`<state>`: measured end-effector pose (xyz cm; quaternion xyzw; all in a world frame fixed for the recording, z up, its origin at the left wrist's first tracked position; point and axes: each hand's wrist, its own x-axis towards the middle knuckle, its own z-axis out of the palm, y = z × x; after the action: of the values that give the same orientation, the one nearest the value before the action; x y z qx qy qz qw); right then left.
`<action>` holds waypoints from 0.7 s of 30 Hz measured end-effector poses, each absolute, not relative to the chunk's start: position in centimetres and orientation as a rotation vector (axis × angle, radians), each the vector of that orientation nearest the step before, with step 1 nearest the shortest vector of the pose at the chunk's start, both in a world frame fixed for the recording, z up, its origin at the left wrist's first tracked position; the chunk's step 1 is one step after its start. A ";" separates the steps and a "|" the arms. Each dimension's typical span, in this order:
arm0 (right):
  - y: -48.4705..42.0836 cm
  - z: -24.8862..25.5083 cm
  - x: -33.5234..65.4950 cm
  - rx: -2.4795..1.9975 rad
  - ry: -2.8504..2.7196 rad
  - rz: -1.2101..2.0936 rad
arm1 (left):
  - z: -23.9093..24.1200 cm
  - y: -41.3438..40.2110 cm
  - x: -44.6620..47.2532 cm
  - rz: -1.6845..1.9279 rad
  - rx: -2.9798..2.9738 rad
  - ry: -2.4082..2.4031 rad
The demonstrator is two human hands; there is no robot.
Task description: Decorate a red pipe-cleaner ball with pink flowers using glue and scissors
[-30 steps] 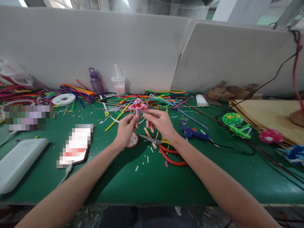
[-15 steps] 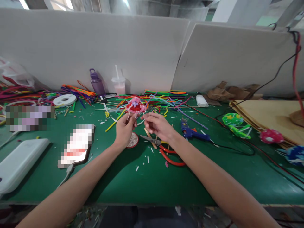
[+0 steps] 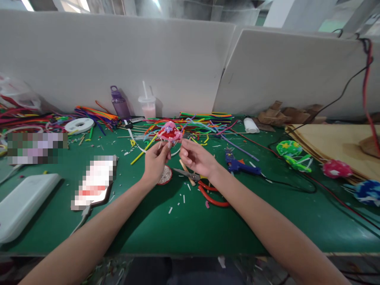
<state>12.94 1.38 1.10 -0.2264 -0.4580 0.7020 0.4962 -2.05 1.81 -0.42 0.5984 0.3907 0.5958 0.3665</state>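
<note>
My left hand (image 3: 157,162) pinches the lower edge of a small red and pink pipe-cleaner hat (image 3: 170,132), with a purple flower and pale beads on it. Thin white strips hang from its underside. At the hat's right edge, my right hand (image 3: 196,158) has thumb and forefinger pinched together; what lies between them is too small to make out. Below the hands are a round dish of small beads (image 3: 164,177), partly hidden by my left hand, and scissors with red handles (image 3: 212,200), partly covered by my right forearm. A blue glue gun (image 3: 242,166) lies right of my right hand.
Colourful pipe cleaners (image 3: 204,122) are heaped along the back, near a purple bottle (image 3: 120,103) and a lidded drink cup (image 3: 147,107). On the left lie a phone (image 3: 95,182) and a white power bank (image 3: 28,208). Similar green (image 3: 289,148) and pink (image 3: 337,169) pieces sit at right.
My right hand's fingertips have come slightly nearer the hat's right edge. My left hand still holds the hat in nearly the same place.
</note>
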 end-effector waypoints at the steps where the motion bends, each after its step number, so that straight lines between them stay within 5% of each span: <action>1: 1.3 1.1 12.8 -0.522 -1.103 1.709 | -0.4 1.8 -2.0 1.531 1.541 1.000; 21: 1.2 0.9 12.3 -0.375 -0.945 1.773 | -0.2 1.5 -2.1 1.529 1.769 1.032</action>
<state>12.28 1.25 0.88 -0.1566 -0.3944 0.7399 0.5219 -2.09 1.51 -0.23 0.6628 0.3867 0.5727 0.2885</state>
